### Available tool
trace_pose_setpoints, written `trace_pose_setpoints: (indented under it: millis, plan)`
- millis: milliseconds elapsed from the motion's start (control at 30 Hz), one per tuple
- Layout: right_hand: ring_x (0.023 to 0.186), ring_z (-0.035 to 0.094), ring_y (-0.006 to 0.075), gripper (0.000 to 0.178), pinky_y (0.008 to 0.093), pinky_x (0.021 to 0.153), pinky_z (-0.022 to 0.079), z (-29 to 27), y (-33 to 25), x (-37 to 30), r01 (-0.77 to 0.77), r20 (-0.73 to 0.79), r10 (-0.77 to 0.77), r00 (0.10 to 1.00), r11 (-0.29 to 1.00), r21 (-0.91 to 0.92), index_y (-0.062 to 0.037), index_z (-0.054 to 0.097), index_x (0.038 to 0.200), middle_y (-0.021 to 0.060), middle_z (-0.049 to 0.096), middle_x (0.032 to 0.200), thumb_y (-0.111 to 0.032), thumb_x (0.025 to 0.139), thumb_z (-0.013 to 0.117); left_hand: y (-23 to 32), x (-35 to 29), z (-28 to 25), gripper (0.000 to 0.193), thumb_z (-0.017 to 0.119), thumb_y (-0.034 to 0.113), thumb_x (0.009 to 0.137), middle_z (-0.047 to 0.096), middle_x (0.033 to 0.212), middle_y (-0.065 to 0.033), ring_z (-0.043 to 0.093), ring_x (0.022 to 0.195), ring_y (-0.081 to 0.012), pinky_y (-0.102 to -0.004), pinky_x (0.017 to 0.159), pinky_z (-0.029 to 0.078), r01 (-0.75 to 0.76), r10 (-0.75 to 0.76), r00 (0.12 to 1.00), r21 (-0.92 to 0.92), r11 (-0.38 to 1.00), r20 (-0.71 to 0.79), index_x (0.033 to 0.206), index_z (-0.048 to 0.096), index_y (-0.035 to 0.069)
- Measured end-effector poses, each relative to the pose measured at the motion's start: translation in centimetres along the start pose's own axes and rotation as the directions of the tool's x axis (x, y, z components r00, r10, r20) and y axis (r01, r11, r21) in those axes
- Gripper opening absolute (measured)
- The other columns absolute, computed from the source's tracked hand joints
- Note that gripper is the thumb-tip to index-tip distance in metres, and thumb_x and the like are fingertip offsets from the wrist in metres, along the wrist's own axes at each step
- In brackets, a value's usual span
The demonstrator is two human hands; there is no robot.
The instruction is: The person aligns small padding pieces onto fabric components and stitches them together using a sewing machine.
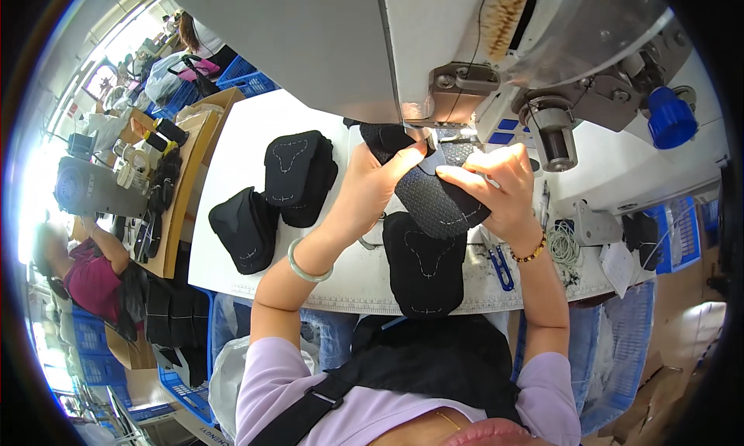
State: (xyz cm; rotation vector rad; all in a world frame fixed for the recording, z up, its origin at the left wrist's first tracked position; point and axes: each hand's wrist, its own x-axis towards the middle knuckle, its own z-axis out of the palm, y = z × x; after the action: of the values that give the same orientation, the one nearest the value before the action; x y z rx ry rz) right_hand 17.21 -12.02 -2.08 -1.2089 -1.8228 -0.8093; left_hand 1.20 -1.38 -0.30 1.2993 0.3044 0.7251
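Observation:
Under the head of a white sewing machine (325, 51), I hold a black padded fabric piece (438, 206) with a mesh-like face and pale stitch marks at its near end. My left hand (372, 184) pinches its left side, thumb on top. My right hand (496, 189) grips the right side, fingertips pressing near a small pale grey patch (431, 164). What lies under my fingers is hidden. Another black padded piece (425, 268) with white stitched outlines lies just below, at the table's front edge. To the left are a stack of such pieces (298, 171) and a further piece (244, 230).
Blue-handled snips (502, 269) and a coil of pale cord (564, 244) lie on the white table (349, 291) right of my hands. Blue crates (628, 353) stand below. At the left, a person in a maroon shirt (97, 279) sits by another bench (182, 206).

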Motion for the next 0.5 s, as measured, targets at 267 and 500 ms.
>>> trace_pose_setpoints:
  millis: [267, 500]
  plan:
    - [0.074, 0.05, 0.0147, 0.038, 0.0314, 0.068, 0.034, 0.1, -1.0, 0.4, -0.033, 0.029, 0.035, 0.999, 0.998, -0.054, -0.0172, 0.068, 0.098, -0.0022, 0.053, 0.086, -0.03, 0.062, 0.067, 0.5, 0.8, -0.3, 0.017, 0.054, 0.003, 0.083, 0.061, 0.093, -0.0076, 0.058, 0.083, -0.0122, -0.0273, 0.075, 0.046, 0.024, -0.028, 0.999, -0.082, 0.996, -0.038, 0.098, 0.058, -0.006]
    - [0.074, 0.047, 0.0146, 0.044, 0.0328, 0.068, 0.033, 0.1, -1.7, 0.7, -0.126, 0.08, 0.136, 0.987, 0.984, -0.125, -0.0169, 0.065, 0.102, -0.0029, 0.053, 0.091, -0.017, 0.058, 0.064, 0.6, 1.8, -0.8, 0.01, 0.054, 0.004, 0.087, 0.063, 0.084, -0.0055, 0.059, 0.075, -0.0102, -0.0232, 0.067, 0.048, 0.065, -0.063, 0.998, -0.128, 0.99, 0.014, 0.09, 0.062, -0.002]
